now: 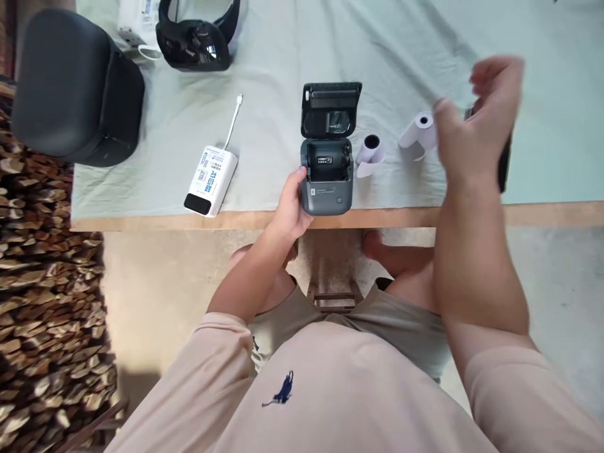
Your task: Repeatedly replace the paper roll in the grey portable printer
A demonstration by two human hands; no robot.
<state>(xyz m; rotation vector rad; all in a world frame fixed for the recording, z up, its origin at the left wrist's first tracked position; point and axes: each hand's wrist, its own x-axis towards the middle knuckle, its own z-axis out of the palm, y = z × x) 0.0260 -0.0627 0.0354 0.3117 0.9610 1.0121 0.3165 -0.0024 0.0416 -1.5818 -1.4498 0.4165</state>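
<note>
My left hand (291,204) is closed on the left side of a small dark grey label printer (326,195) at the table's front edge. The printer's lid (330,110) is flipped up, and its paper bay shows no roll inside. Just right of it stands a white paper roll (370,153) with a loose end. Farther right is a second paper roll (419,133), partly unwound. My right hand (484,119) is raised beside that roll, slightly blurred, thumb apart from the bent fingers and nothing seen in it. Behind it, a black flat object (505,165) is mostly hidden.
A white power bank (212,181) with a short cable lies left of the printer. At the far left stand a black case (78,88), a black headset (194,41) and a white box (136,22). A pale green cloth (274,75) covers the table; stacked firewood (51,302) is at left.
</note>
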